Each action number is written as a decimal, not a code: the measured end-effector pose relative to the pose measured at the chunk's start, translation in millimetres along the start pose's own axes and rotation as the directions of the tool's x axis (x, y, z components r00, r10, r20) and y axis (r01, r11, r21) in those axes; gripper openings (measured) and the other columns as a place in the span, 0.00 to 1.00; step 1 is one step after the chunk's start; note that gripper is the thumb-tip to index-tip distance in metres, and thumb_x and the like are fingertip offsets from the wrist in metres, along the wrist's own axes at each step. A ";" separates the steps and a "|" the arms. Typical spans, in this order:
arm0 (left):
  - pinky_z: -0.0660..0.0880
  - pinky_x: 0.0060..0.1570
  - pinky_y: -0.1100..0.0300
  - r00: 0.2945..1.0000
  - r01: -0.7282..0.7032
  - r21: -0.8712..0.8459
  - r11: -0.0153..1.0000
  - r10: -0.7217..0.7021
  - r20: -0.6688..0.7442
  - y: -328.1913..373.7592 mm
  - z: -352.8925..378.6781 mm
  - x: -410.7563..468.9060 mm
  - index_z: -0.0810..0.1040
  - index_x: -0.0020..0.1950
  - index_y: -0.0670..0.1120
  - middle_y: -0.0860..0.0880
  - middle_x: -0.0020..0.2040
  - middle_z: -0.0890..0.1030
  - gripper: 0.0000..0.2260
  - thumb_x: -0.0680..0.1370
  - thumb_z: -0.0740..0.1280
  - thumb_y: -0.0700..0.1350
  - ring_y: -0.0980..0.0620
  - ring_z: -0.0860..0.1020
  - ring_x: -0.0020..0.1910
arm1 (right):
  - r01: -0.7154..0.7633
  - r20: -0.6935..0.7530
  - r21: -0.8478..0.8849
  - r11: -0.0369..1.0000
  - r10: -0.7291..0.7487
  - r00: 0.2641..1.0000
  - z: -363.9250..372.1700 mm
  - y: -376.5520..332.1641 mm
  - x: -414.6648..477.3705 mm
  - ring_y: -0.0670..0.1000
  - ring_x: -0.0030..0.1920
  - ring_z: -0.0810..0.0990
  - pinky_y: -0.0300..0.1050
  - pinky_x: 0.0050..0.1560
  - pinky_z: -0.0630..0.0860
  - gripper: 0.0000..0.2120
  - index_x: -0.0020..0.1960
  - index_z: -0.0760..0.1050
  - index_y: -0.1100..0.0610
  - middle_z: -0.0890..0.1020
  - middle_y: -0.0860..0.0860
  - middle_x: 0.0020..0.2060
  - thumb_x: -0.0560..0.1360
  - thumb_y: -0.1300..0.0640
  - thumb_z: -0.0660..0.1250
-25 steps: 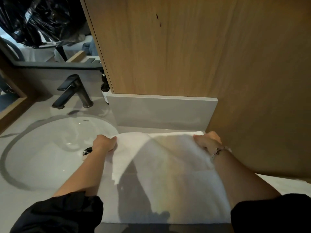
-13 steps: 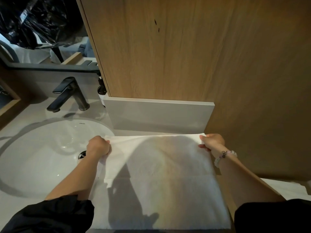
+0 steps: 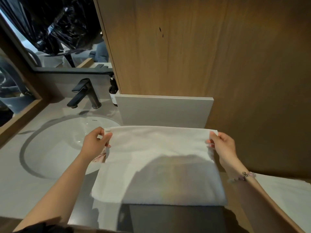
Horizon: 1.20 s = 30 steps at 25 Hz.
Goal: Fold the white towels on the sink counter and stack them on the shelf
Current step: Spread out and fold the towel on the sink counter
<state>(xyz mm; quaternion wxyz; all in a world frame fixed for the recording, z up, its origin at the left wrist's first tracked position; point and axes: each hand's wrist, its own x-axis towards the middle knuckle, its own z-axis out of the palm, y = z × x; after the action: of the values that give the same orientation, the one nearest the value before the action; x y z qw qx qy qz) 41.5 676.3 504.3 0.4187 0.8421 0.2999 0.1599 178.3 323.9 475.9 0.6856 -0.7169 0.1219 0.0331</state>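
A white towel [image 3: 158,167] lies spread on the grey sink counter [image 3: 33,190] to the right of the basin. My left hand [image 3: 96,142] pinches its far left corner, lifted a little off the counter. My right hand [image 3: 222,145] pinches the far right corner at the same height. The far edge is raised and stretched between both hands; the near edge lies at the counter's front. More white towel [image 3: 289,195] shows at the lower right, behind my right forearm.
A round white basin [image 3: 64,145] sits left of the towel, with a dark tap [image 3: 84,94] and a soap bottle [image 3: 113,93] behind it. A grey upstand [image 3: 165,111] and a wooden panel [image 3: 185,47] rise right behind the towel. A mirror [image 3: 50,31] hangs at the upper left.
Both hands have lifted the towel's far corners off the counter and drawn them apart, so the far edge is now taut and raised. The view has shifted slightly.
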 end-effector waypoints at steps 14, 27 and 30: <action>0.65 0.35 0.72 0.900 -0.400 0.212 0.891 0.426 -0.092 -53.1 -28.8 -111.4 0.70 0.33 0.42 0.50 0.33 0.70 0.12 0.71 0.70 0.32 0.55 0.69 0.33 | 0.072 0.196 -0.193 0.978 -0.033 0.980 -71.6 37.0 -112.0 0.51 0.47 0.77 0.41 0.39 0.72 0.03 0.48 0.75 0.56 0.78 0.53 0.47 0.74 0.61 0.68; 0.69 0.35 0.67 0.926 -0.367 0.239 0.899 0.328 0.187 -96.7 -24.4 -152.5 0.68 0.35 0.51 0.51 0.40 0.71 0.16 0.72 0.68 0.32 0.54 0.72 0.35 | 0.044 0.311 -0.302 0.952 0.055 0.949 -103.8 76.0 -118.2 0.49 0.54 0.74 0.35 0.45 0.69 0.03 0.41 0.77 0.64 0.76 0.47 0.52 0.70 0.67 0.71; 0.69 0.36 0.64 0.930 -0.340 0.246 0.908 0.286 0.232 -94.3 -24.6 -153.1 0.68 0.38 0.51 0.52 0.41 0.71 0.14 0.73 0.68 0.35 0.54 0.73 0.37 | 0.010 0.306 -0.337 0.941 0.100 0.947 -101.1 74.6 -117.8 0.51 0.59 0.72 0.40 0.53 0.68 0.03 0.43 0.76 0.64 0.75 0.47 0.54 0.72 0.67 0.70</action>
<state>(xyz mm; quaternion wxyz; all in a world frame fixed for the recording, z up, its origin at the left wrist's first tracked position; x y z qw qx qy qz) -124.0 637.7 440.7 0.2900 0.9417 0.1386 0.0997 35.7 236.7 434.3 0.5638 -0.8048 0.0188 0.1846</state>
